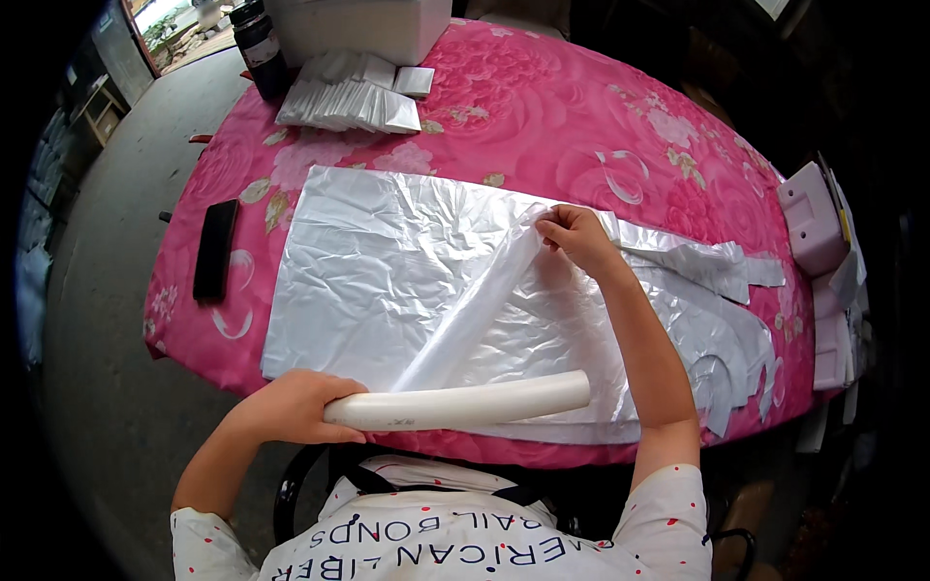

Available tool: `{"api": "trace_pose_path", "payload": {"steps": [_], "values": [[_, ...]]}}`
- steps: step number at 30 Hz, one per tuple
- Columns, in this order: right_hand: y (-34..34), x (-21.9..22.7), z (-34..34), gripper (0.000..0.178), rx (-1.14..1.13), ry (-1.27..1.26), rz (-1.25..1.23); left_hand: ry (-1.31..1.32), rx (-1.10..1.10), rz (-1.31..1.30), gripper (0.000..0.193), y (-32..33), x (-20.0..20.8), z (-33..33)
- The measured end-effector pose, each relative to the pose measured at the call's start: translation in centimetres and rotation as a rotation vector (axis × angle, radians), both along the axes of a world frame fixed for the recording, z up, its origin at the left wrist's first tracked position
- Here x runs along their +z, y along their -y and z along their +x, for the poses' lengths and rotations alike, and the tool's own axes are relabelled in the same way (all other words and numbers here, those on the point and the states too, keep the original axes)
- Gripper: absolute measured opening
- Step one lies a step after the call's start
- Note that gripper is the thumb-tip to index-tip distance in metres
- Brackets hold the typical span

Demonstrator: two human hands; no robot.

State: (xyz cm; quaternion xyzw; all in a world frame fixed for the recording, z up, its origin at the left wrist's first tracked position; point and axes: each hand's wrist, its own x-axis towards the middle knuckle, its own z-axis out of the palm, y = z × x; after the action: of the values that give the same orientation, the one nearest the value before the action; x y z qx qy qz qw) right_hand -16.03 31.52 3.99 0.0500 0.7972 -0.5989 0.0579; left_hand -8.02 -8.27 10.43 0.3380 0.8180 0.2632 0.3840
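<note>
My left hand (295, 407) is wrapped round one end of a white plastic pipe (475, 401), which lies level near the table's front edge, over the sheets. With thumb and fingers pinched, my right hand (573, 237) grips the far edge of a thin plastic bag (465, 308). A fold of that film slants from my right fingertips down to the pipe. Beneath it spreads a stack of flat, shiny, crinkled plastic bags (339, 261). At the stack's right end the bags have cut-out handle shapes (717, 373).
A black phone (215, 252) lies left of the stack. Folded bag bundles (354, 97), a dark jar (259, 48) and a white box (358, 29) stand at the back left. Pink holders (816, 218) line the right edge of the pink flowered tablecloth (542, 97).
</note>
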Motion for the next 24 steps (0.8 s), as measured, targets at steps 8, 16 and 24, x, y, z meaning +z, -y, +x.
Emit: {"api": "trace_pose_path", "payload": {"steps": [8, 16, 24], "values": [[3.9, -0.4, -3.0, 0.014, 0.150, 0.031, 0.092, -0.872, -0.251, 0.505, 0.061, -6.0, -5.3, -1.0], [5.1, 0.4, -2.2, 0.023, -0.190, -0.107, 0.298, -0.777, -0.459, 0.178, 0.083, -5.0, -8.3, 3.4], [10.1, 2.7, 11.6, 0.042, 0.434, -0.457, 0.677, -0.812, -0.333, 0.093, 0.078, -6.4, -9.6, 6.7]]}}
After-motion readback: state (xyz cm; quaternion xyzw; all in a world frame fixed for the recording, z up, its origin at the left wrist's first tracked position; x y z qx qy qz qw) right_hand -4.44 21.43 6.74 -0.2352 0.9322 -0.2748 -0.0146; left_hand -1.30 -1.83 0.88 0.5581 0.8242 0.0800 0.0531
